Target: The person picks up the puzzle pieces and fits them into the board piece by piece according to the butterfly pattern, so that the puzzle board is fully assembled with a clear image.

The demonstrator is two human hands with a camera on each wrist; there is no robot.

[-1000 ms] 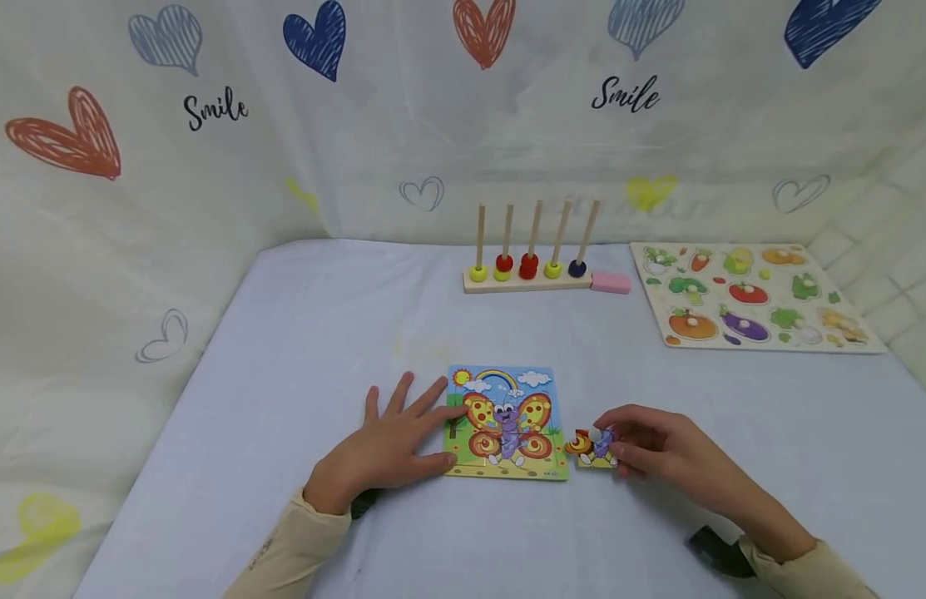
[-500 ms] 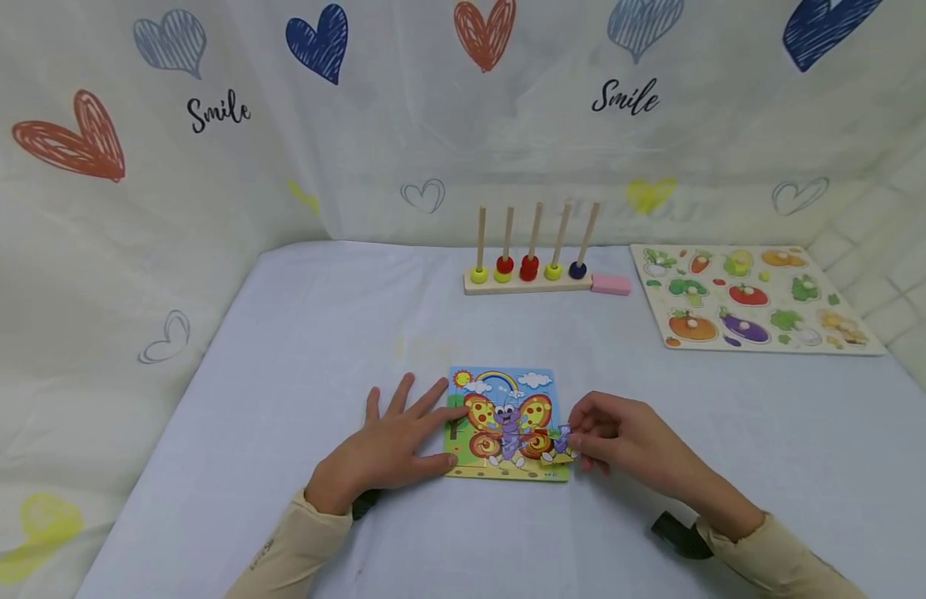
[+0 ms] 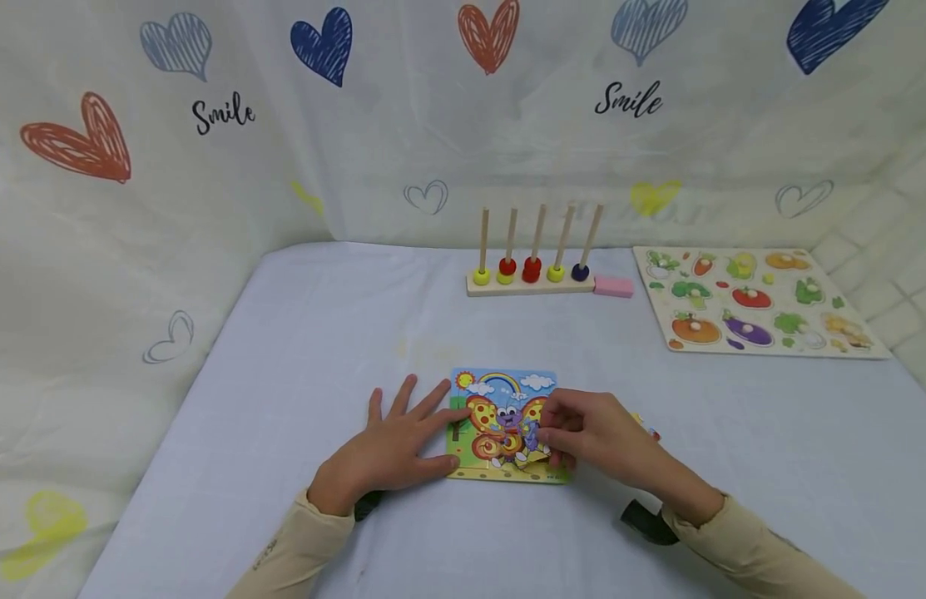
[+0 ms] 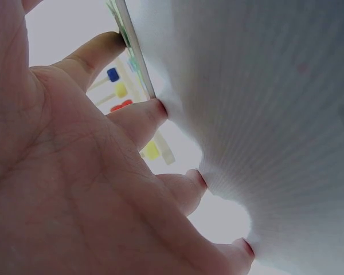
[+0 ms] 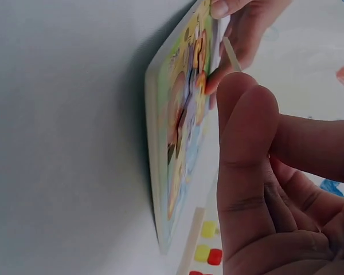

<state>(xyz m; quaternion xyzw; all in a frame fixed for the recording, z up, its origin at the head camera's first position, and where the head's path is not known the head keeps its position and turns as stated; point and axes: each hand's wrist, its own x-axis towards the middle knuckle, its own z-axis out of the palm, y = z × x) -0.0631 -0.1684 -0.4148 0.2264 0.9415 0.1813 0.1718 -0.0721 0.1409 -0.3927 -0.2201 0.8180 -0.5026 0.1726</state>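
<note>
A square butterfly jigsaw board lies flat on the white cloth. My left hand rests at its left side with fingers spread; the thumb and index finger touch the board, and other fingertips press the cloth in the left wrist view. Over the board's right half, my right hand pinches a small purple and yellow puzzle piece between thumb and fingers. From the right wrist, only the thin edge of that puzzle piece shows above the fingertips, apart from the board. The right hand covers part of the butterfly's right wing.
Another small colourful piece lies partly hidden behind the right hand. At the back stands a wooden bead stacker with upright pegs, a pink block at its end. A vegetable peg puzzle lies back right, near the patterned curtain.
My right hand has carried the puzzle piece leftward, from the cloth beside the board to over its right half. The left hand has stayed in place on the board's left edge.
</note>
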